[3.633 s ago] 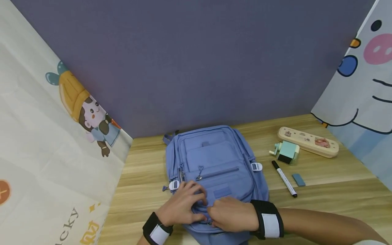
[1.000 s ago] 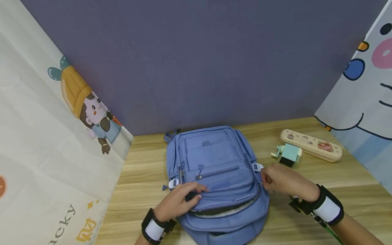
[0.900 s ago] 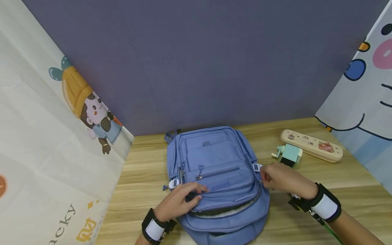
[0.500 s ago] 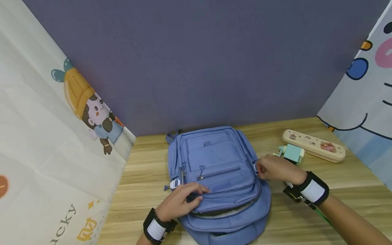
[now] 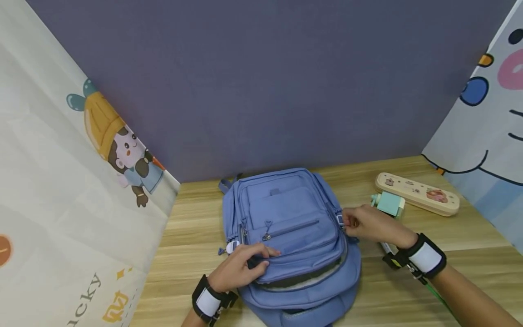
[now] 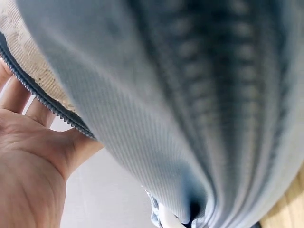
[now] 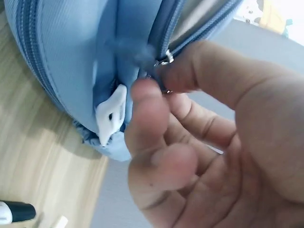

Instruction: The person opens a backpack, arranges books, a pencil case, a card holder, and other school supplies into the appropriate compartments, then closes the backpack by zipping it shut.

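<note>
A blue backpack (image 5: 282, 204) lies on the wooden table, its front pocket unzipped into a curved gap along the near side. My left hand (image 5: 241, 268) rests on the pocket's left part, fingers laid over the fabric and thumb apart from them. From the left wrist, zipper teeth (image 6: 47, 102) cross in front of that hand, hiding its fingertips. At the bag's right side my right hand (image 5: 369, 222) pinches a zipper pull (image 7: 161, 83) between thumb and index finger, beside the zipper track and a white buckle (image 7: 111, 116). Its other fingers are curled.
A cream pencil case (image 5: 416, 193) and a teal pencil sharpener (image 5: 390, 203) lie to the right, behind my right hand. A black-capped marker (image 7: 19, 212) is partly hidden under the right wrist. A dark panel (image 5: 302, 81) stands behind the table.
Both hands worked at the pocket's near edge at first. My right hand then moved to the bag's right side and a little farther up it, the pocket gaping; my left hand has barely moved lately.
</note>
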`<state>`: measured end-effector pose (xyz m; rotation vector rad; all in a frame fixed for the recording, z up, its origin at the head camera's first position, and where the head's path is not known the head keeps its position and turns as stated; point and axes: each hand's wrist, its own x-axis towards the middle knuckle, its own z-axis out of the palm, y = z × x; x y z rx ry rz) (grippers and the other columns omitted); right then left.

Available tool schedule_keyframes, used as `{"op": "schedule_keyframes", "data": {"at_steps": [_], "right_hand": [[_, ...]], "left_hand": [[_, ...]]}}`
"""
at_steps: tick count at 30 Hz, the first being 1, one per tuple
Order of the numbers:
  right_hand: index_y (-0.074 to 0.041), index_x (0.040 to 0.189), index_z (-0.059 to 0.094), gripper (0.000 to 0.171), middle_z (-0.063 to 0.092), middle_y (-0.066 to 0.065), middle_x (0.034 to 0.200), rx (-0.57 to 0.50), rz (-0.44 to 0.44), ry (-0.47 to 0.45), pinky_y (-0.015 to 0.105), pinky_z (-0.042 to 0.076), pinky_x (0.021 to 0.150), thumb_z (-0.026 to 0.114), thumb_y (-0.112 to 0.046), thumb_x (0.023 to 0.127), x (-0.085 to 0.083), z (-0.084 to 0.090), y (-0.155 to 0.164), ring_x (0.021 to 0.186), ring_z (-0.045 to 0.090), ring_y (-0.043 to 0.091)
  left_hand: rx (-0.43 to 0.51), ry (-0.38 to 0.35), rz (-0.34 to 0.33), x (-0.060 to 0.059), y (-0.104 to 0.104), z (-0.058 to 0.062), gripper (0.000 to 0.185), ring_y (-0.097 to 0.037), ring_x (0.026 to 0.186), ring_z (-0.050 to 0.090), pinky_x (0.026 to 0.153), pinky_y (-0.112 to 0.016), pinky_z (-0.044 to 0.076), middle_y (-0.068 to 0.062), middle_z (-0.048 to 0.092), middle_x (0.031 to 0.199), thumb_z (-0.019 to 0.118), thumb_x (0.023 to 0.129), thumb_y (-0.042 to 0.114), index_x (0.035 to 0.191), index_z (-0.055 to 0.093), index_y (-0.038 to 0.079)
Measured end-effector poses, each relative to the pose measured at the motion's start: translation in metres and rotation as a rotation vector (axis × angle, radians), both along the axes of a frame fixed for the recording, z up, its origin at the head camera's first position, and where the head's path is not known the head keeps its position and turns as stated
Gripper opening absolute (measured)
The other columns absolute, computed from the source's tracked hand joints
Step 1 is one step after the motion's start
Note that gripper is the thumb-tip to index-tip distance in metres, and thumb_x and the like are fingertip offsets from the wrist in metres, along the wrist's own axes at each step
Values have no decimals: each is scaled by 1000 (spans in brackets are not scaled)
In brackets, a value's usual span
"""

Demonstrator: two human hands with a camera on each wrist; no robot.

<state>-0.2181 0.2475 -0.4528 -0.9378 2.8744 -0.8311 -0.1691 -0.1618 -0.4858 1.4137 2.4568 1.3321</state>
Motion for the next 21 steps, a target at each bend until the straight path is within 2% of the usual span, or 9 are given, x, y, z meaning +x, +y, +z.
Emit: {"op": "schedule_keyframes", "data": {"at_steps": [5, 7, 9, 11, 13, 14, 15, 18, 21], "right_hand": [[-21, 83, 56, 29, 52, -14, 71, -37, -3, 27, 20, 38, 56, 77, -2, 89, -2, -4, -1, 61, 45, -3], [-21, 82, 56, 29, 53, -14, 71, -41, -15, 56, 20, 39, 56, 77, -3, 87, -3, -5, -4, 61, 45, -3], [-22, 81, 56, 29, 54, -14, 72, -48, -31, 69, 20, 39, 56, 77, -2, 86, -5, -6, -7, 63, 46, -4], [-22, 82, 58, 28, 57, -14, 73, -54, -35, 61, 21, 41, 56, 77, -3, 87, -8, -7, -8, 64, 48, -5], [-21, 84, 60, 25, 61, -14, 75, -62, -25, 24, 21, 43, 55, 77, -4, 89, -11, -9, -7, 63, 50, -5], [-20, 86, 62, 23, 63, -13, 76, -72, -16, -4, 22, 45, 55, 77, -4, 90, -13, -10, -6, 63, 51, -5], [-19, 87, 63, 21, 65, -12, 78, -81, -7, -30, 22, 45, 55, 77, -4, 92, -14, -11, -5, 64, 53, -5], [-13, 97, 69, 14, 70, -9, 81, -113, 34, -115, 23, 48, 57, 74, 0, 93, -16, -12, -2, 67, 58, -3], [-11, 97, 73, 14, 72, -8, 82, -116, 76, -132, 23, 51, 60, 74, 1, 91, -17, -14, -4, 72, 61, -3]], "left_hand": [[8, 2, 6, 0, -1, -1, 14, -18, 120, 74, 97, -33, 59, -2, 78, 126, 62, 103, 4, 101, 59, 17], [8, -2, 6, -2, -2, -1, 14, -16, 114, 75, 91, -29, 59, -2, 79, 125, 62, 103, 3, 101, 59, 17], [15, -12, 6, -3, -3, -1, 15, -10, 91, 76, 76, -23, 56, -3, 79, 124, 62, 102, 3, 99, 59, 18], [27, -22, -4, -4, -4, -2, 16, -4, 65, 65, 61, -18, 48, -4, 80, 122, 62, 102, 2, 98, 59, 18], [37, -31, -9, -6, -4, -3, 18, -1, 54, 54, 53, -16, 38, -4, 81, 120, 62, 101, 1, 95, 58, 17], [41, -36, -10, -6, -4, -4, 18, -1, 54, 53, 53, -15, 36, -4, 81, 120, 62, 100, 0, 95, 58, 17], [42, -37, -10, -6, -3, -5, 18, -2, 59, 60, 55, -15, 40, -4, 81, 119, 62, 99, 0, 95, 58, 17], [39, -30, 7, -6, -4, -8, 19, -10, 93, 76, 73, -18, 50, -2, 81, 118, 63, 98, -1, 95, 58, 17], [42, -25, 39, -4, -4, -10, 20, -17, 112, 76, 89, -26, 55, -2, 81, 116, 62, 97, -3, 95, 57, 16]]}}
